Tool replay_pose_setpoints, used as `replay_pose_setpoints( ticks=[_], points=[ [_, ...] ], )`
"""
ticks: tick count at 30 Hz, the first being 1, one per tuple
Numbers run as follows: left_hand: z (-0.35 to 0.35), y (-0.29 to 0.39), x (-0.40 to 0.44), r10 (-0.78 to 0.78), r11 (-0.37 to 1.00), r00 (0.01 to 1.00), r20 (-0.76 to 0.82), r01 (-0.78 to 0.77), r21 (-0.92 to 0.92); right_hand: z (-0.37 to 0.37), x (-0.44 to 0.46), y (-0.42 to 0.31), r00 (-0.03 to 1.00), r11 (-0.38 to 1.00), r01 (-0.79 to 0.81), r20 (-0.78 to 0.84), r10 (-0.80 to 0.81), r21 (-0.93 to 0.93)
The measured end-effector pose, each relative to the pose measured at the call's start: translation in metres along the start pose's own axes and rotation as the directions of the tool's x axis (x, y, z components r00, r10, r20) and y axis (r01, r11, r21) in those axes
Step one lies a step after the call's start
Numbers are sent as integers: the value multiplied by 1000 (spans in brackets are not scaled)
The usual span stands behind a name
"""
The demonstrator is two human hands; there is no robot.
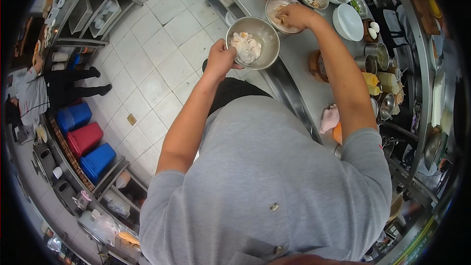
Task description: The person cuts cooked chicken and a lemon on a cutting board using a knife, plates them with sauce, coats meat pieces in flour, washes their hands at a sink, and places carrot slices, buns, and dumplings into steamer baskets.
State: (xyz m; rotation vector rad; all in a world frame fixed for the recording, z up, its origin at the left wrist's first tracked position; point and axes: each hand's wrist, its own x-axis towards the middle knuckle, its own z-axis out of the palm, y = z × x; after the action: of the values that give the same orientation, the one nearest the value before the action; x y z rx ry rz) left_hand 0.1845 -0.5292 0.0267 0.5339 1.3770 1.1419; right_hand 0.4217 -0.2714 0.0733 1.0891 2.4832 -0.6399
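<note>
One steel bowl (268,46) of lumpy whitish pieces (246,48) was clamped in the left hand (222,59), right hand (298,17), grip unclear, dipped into one powder-dusted bowl (270,8)

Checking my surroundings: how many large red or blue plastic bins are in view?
3, in a row at the picture's left: an upper blue plastic bin, a red plastic bin in the middle, and a lower blue plastic bin. Others may be hidden.
</note>
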Motion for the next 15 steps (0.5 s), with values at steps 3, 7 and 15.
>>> replay_pose_setpoints(
  ticks=[3,7,15],
  points=[
    [4,-1,-1,-6,1000,1000,-4,6,-15,-6,6,3,985,978,-154,-56,163,142],
    [2,-9,8,-6,1000,1000,-8,6,7,16,17,-17,935,946,-298,-164,316,123],
    [3,-8,8,-4,1000,1000,-5,4,-12,29,22,-29,935,932,-238,-195,297,274]
  ],
)
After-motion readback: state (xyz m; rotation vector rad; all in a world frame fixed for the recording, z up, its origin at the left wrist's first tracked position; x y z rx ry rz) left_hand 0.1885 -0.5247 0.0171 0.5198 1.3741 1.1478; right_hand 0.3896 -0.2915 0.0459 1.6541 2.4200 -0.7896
